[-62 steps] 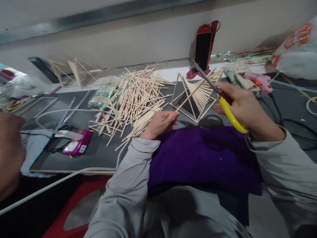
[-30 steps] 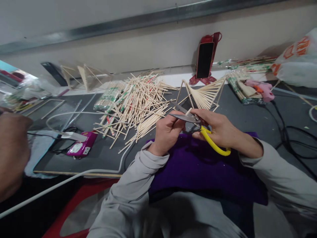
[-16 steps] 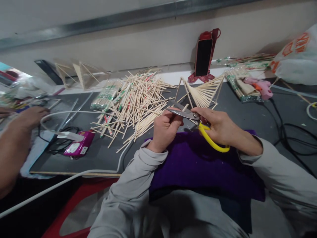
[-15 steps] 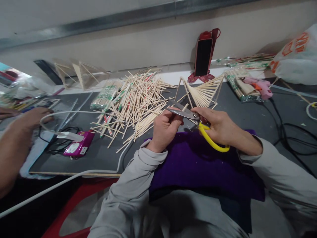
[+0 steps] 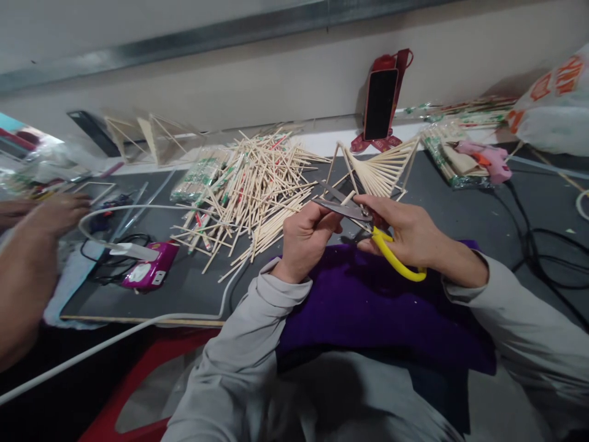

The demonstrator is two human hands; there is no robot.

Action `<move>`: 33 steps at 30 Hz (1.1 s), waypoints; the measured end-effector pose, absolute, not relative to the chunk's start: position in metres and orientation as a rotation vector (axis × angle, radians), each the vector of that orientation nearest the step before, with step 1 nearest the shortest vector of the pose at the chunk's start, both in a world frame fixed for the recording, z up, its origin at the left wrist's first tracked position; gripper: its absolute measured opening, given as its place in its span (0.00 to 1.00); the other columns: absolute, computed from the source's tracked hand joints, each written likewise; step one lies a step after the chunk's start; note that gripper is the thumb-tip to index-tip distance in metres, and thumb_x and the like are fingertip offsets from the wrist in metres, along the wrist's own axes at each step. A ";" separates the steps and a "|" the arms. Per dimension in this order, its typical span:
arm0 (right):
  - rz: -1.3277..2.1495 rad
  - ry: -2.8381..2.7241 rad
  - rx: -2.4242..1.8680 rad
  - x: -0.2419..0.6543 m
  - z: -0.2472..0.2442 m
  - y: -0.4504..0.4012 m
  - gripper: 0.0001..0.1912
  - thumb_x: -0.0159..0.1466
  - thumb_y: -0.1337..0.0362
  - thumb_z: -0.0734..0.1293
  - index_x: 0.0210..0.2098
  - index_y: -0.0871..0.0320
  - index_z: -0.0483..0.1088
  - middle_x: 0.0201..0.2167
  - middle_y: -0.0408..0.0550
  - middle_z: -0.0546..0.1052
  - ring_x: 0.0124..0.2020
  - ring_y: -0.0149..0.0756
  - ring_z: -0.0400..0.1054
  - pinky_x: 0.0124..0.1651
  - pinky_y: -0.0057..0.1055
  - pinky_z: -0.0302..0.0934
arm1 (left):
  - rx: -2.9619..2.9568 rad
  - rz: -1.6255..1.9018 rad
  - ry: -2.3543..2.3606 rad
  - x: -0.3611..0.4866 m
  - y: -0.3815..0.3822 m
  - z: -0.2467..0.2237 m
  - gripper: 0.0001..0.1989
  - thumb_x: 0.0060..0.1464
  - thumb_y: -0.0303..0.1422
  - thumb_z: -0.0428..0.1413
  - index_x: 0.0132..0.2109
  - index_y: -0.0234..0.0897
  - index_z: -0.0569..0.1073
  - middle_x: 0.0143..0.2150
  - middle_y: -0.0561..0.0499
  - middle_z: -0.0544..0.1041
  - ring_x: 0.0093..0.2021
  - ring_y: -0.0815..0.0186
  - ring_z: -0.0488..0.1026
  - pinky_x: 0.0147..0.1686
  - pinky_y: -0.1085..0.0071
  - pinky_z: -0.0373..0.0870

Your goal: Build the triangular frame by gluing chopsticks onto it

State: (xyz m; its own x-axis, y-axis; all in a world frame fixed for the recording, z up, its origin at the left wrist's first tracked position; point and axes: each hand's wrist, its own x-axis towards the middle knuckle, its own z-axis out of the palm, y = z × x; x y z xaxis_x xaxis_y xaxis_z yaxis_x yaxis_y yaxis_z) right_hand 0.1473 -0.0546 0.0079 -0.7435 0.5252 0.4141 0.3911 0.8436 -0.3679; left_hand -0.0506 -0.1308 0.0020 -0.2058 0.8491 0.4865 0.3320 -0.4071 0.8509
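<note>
Scissors with yellow handles (image 5: 398, 263) are in my right hand (image 5: 409, 236), their metal blades spread apart. A pale wooden chopstick (image 5: 350, 197) shows between the blades. Close against the lower blade, my left hand (image 5: 306, 239) pinches the chopstick; its fingertips partly hide the grip. Just beyond my hands stands a fan-shaped model of glued sticks (image 5: 380, 172). To the left lies a large heap of loose chopsticks (image 5: 257, 178), some in printed wrappers. Under my wrists a purple cloth (image 5: 368, 307) covers the table's front edge.
A phone (image 5: 380, 104) leans upright at the back. Right of it are wrapped chopstick packs (image 5: 442, 150), a pink glue gun (image 5: 494, 161) and a plastic bag (image 5: 556, 110). A magenta power strip (image 5: 151, 265) and white cable (image 5: 161, 319) lie left, near another person's arm (image 5: 27, 276).
The view has shifted slightly. My hands and the scissors keep nearly the same pose, blades still apart around the chopstick. The other person's hand at left has moved a little.
</note>
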 end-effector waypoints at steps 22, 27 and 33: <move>0.383 -2.513 -0.648 0.153 0.008 -0.051 0.29 0.57 0.66 0.64 0.58 0.62 0.66 0.40 0.52 0.78 0.33 0.37 0.70 0.36 0.31 0.62 | 1.594 1.632 1.313 -0.044 -0.129 -0.002 0.08 0.59 0.32 0.56 0.31 0.36 0.73 0.25 0.54 0.74 0.22 0.75 0.67 0.24 0.78 0.64; 0.384 -2.536 -0.667 0.155 0.009 -0.050 0.28 0.58 0.65 0.64 0.58 0.62 0.66 0.39 0.52 0.77 0.33 0.37 0.70 0.36 0.31 0.61 | 1.607 1.570 1.295 -0.044 -0.127 -0.002 0.03 0.57 0.29 0.55 0.34 0.36 0.72 0.24 0.55 0.74 0.20 0.75 0.66 0.22 0.78 0.63; 0.395 -2.539 -0.712 0.157 0.007 -0.048 0.29 0.58 0.64 0.65 0.59 0.60 0.66 0.39 0.51 0.78 0.32 0.36 0.70 0.35 0.31 0.61 | 1.503 1.528 1.233 -0.044 -0.127 -0.005 0.03 0.54 0.29 0.57 0.38 0.36 0.71 0.25 0.56 0.75 0.17 0.77 0.64 0.18 0.79 0.61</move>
